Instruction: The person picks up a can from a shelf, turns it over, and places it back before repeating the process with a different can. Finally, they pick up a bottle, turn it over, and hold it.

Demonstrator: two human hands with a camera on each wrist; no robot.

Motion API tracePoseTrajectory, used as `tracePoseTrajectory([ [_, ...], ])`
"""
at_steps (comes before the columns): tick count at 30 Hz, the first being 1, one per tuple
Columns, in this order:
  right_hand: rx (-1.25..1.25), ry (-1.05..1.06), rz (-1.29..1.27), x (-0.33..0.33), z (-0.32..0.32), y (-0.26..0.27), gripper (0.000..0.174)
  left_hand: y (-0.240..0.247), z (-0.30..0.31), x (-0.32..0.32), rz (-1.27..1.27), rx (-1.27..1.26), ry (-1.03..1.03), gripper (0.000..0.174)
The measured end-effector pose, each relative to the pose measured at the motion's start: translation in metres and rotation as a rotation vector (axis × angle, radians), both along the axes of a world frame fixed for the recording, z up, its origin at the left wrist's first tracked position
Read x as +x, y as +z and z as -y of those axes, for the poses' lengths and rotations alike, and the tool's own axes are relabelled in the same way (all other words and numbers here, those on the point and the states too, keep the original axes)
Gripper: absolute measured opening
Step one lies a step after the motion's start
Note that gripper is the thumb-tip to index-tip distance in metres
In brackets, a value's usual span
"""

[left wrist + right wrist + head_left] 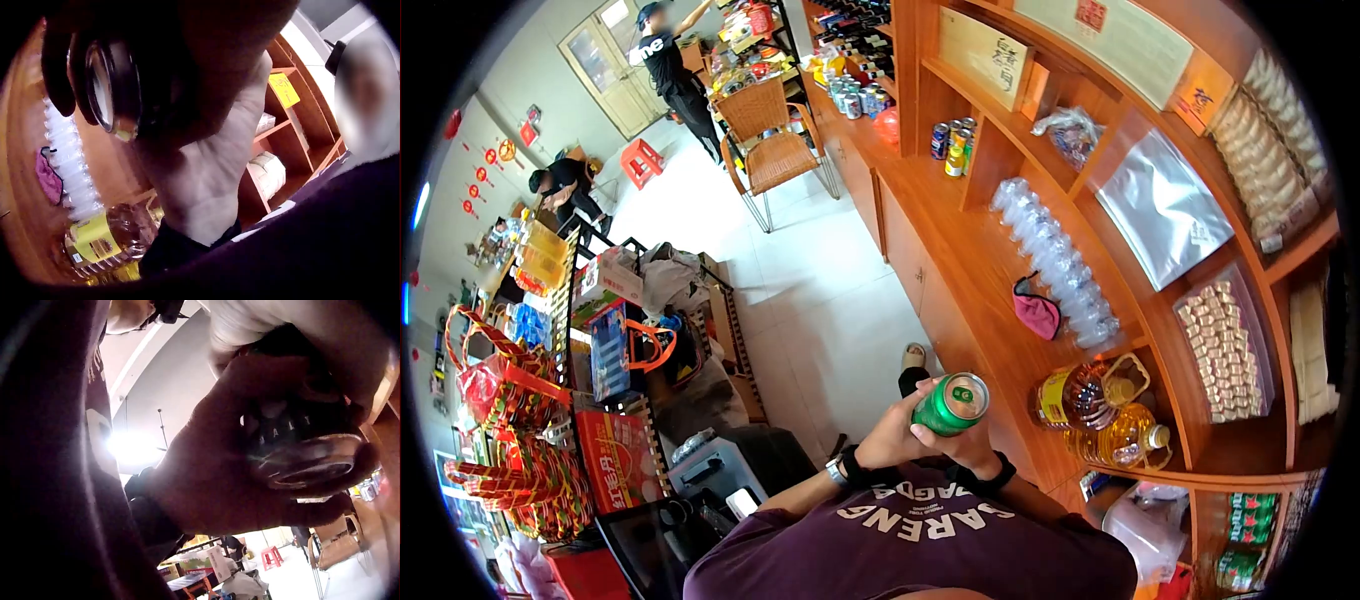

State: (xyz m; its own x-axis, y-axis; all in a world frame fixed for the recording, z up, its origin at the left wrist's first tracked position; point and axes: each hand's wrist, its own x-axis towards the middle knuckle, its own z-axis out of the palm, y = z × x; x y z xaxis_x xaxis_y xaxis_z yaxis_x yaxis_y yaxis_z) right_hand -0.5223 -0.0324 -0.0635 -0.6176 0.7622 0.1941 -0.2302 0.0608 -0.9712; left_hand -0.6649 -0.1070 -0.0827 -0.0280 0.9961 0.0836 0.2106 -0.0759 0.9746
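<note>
A green drink can (pixel 945 408), its top with a pull tab facing the head view, is held in front of the chest. The left hand (pixel 888 437), with a watch at its wrist, grips the can's side. Against the can's other side is the right hand (pixel 974 452), with a black band; its fingers are partly hidden there. The left wrist view shows the can's round end (pixel 103 90) beside dark fingers. Across the right wrist view, the left hand (pixel 219 450) wraps the can (pixel 294 434), while the right hand (pixel 300 322) curls over it from above.
On the right, the wooden shelf unit (pixel 1000 365) holds oil bottles (pixel 1130 435), plastic cups (pixel 1055 260), a pink mask (pixel 1035 312) and cans. Red baskets (pixel 510 490) and boxes stand left. A wicker chair (pixel 775 145) and two people are farther back.
</note>
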Motion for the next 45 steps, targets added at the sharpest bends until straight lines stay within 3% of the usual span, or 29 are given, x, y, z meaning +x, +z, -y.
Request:
tracePoseTrajectory([
  [10,0.002,0.136,0.067,-0.05,-0.059,0.006,0.05,-0.001,-0.038,-0.04,0.038,-0.026,0.125,0.085],
  [16,0.02,0.168,-0.064,-0.108,-0.098,-0.004,0.046,-0.003,-0.063,-0.079,-0.033,-0.015,0.265,0.084],
  [18,0.212,0.225,-0.017,-0.126,-0.12,-0.004,0.046,-0.004,-0.074,-0.093,0.036,-0.058,0.285,0.083],
  [21,0.103,0.29,0.058,-0.146,-0.142,0.011,0.047,-0.003,-0.093,-0.112,0.114,-0.088,0.314,0.081],
  [28,0.126,0.289,0.078,-0.188,-0.192,0.0,0.054,-0.001,-0.14,-0.156,0.058,-0.123,0.334,0.082],
  [36,0.007,0.403,0.086,-0.222,-0.244,-0.006,0.057,-0.015,-0.189,-0.181,0.166,-0.131,0.378,0.081],
  [40,0.07,0.456,0.154,-0.227,-0.261,-0.008,0.057,-0.008,-0.203,-0.191,0.194,-0.203,0.331,0.071],
  [42,0.067,0.461,0.159,-0.232,-0.268,-0.009,0.057,-0.006,-0.21,-0.193,0.141,-0.062,0.382,0.052],
  [45,0.039,0.451,0.166,-0.24,-0.272,-0.005,0.056,-0.012,-0.216,-0.201,0.104,-0.055,0.387,0.054],
])
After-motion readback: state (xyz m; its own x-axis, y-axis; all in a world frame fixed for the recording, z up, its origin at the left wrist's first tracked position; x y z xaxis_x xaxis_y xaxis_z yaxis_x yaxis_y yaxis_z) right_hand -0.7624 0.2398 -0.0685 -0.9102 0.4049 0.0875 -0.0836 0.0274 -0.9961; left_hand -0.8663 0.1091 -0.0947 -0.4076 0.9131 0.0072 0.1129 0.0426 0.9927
